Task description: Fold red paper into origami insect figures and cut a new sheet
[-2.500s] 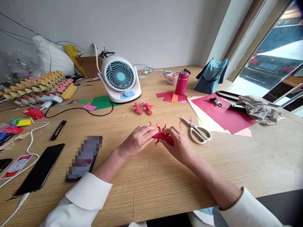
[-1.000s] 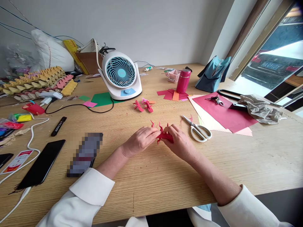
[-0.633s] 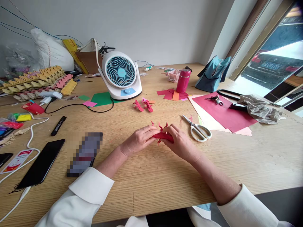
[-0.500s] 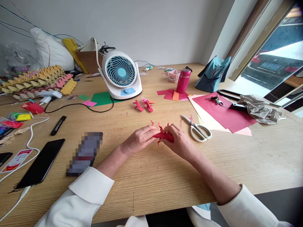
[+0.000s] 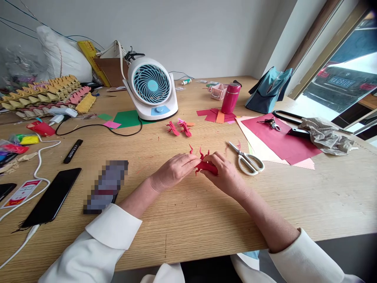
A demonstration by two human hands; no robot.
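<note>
Between my two hands is a red folded-paper figure (image 5: 208, 168) with several thin pointed legs sticking out. My left hand (image 5: 176, 169) pinches its left end, fingers pressed together. Around its right part my right hand (image 5: 222, 173) is closed, thumb below and fingers above. My fingers cover portions of the figure. Beyond the hands, two similar small red folded-paper figures (image 5: 179, 128) stand on the table. White-handled scissors (image 5: 249, 162) lie to the right of my right hand, blades pointing away to the left.
A white fan (image 5: 153, 88) stands at the back, green paper (image 5: 126, 118) beside it. Red paper sheets (image 5: 282, 137), a magenta flask (image 5: 231, 98) and a blue bag (image 5: 269, 89) are at the right. Phones (image 5: 53, 196), a marker (image 5: 72, 151) and a white cable (image 5: 38, 165) lie left.
The view has shifted slightly. Both hands stay on the red paper figure, and its left end shows a little more beside my left fingertips.
</note>
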